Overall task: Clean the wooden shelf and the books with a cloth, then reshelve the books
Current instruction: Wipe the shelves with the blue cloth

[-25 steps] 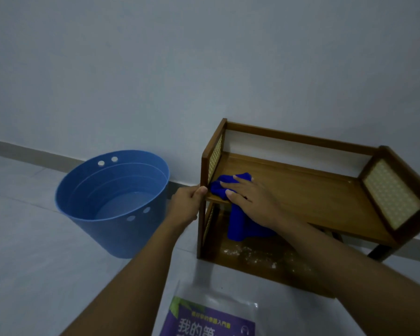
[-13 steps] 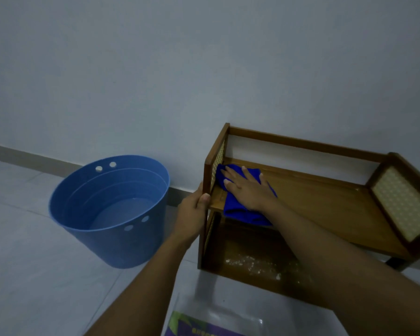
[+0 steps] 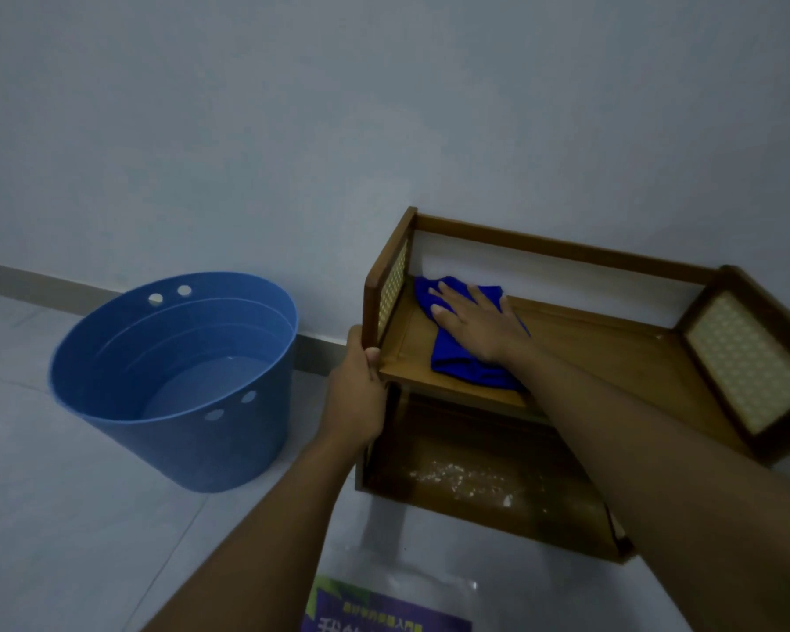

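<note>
A small wooden shelf (image 3: 589, 339) with woven side panels stands on the floor against the wall. My right hand (image 3: 475, 323) lies flat with straight fingers on a blue cloth (image 3: 452, 358), pressing it onto the upper board near the back left corner. My left hand (image 3: 356, 394) grips the shelf's front left post. White dust (image 3: 457, 478) is scattered on the lower board. A book (image 3: 384, 608) with a purple cover in a clear wrapper lies on the floor at the bottom edge, only partly in view.
A blue plastic bucket (image 3: 124, 426) holding some water stands on the tiled floor to the left of the shelf. A grey wall with a low skirting board (image 3: 42, 285) runs behind both.
My right hand has slid the cloth from the upper board's front left edge back toward the rear left corner. The left hand kept its hold on the post.
</note>
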`<state>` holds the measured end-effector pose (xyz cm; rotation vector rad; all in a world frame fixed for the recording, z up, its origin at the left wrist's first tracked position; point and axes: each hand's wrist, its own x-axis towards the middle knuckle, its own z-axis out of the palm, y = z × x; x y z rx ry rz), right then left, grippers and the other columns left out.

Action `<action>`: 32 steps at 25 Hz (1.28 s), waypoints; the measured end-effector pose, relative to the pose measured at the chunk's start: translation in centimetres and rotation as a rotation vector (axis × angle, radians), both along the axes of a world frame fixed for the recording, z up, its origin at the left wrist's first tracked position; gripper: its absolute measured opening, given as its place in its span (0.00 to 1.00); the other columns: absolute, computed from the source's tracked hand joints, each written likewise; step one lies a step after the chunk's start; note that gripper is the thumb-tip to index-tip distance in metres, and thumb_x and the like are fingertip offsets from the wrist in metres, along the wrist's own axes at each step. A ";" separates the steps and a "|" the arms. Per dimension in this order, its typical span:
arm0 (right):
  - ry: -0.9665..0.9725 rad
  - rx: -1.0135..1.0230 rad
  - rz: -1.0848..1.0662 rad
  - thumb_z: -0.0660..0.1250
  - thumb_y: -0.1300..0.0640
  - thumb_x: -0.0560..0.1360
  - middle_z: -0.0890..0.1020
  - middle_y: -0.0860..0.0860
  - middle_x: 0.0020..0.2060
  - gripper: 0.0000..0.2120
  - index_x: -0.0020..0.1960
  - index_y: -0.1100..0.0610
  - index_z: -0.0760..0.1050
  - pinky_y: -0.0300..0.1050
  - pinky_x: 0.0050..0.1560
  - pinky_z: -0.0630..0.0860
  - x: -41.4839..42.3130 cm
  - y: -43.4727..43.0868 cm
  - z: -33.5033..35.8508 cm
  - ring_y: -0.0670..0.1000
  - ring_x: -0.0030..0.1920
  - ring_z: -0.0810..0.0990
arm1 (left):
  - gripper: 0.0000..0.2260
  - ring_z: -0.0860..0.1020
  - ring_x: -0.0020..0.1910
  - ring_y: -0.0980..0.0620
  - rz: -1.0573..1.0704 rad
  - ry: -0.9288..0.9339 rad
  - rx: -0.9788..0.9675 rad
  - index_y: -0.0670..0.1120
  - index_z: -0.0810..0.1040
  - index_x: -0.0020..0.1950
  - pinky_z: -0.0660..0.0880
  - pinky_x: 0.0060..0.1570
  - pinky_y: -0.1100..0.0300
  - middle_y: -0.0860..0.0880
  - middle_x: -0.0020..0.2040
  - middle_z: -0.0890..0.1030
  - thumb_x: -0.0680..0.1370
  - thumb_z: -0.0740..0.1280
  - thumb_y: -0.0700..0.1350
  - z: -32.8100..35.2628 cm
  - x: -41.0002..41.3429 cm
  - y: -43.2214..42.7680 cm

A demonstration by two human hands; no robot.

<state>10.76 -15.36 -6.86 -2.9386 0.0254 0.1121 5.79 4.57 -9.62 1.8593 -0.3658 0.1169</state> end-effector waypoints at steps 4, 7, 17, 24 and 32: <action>0.010 -0.023 -0.133 0.41 0.39 0.81 0.45 0.43 0.77 0.26 0.77 0.43 0.41 0.61 0.74 0.38 -3.5 -4.8 0.4 0.52 0.77 0.42 | 0.08 0.71 0.42 0.65 0.009 0.051 0.024 0.53 0.61 0.57 0.65 0.38 0.71 0.60 0.43 0.71 0.82 0.49 0.41 0.9 -0.3 -0.3; 0.005 -0.018 -0.280 0.42 0.38 0.80 0.47 0.44 0.78 0.27 0.77 0.44 0.43 0.60 0.74 0.41 -6.4 -9.0 0.2 0.51 0.77 0.44 | 0.08 0.70 0.41 0.66 0.006 0.061 0.021 0.53 0.61 0.58 0.65 0.37 0.71 0.60 0.42 0.71 0.82 0.50 0.40 1.4 -0.7 -0.4; -0.058 -0.024 -0.653 0.44 0.38 0.80 0.52 0.54 0.77 0.32 0.76 0.56 0.54 0.64 0.74 0.41 -9.7 -11.1 0.3 0.60 0.76 0.49 | 0.12 0.68 0.41 0.67 0.024 0.090 0.017 0.46 0.63 0.65 0.64 0.37 0.69 0.62 0.42 0.69 0.82 0.50 0.41 1.8 -0.8 -0.6; 0.075 0.001 -0.282 0.41 0.32 0.77 0.38 0.51 0.77 0.36 0.78 0.50 0.41 0.66 0.71 0.34 -8.0 0.1 0.6 0.61 0.75 0.36 | 0.15 0.69 0.41 0.66 -0.001 0.092 -0.002 0.46 0.62 0.68 0.64 0.37 0.69 0.62 0.44 0.68 0.82 0.49 0.45 1.7 -0.9 -0.3; -0.249 -0.342 0.178 0.42 0.42 0.82 0.53 0.50 0.77 0.26 0.76 0.51 0.53 0.63 0.73 0.55 -8.8 5.0 -0.8 0.59 0.76 0.52 | 0.14 0.72 0.49 0.56 0.005 0.059 -0.032 0.45 0.64 0.67 0.67 0.45 0.61 0.55 0.51 0.73 0.82 0.51 0.43 1.3 -0.4 -0.1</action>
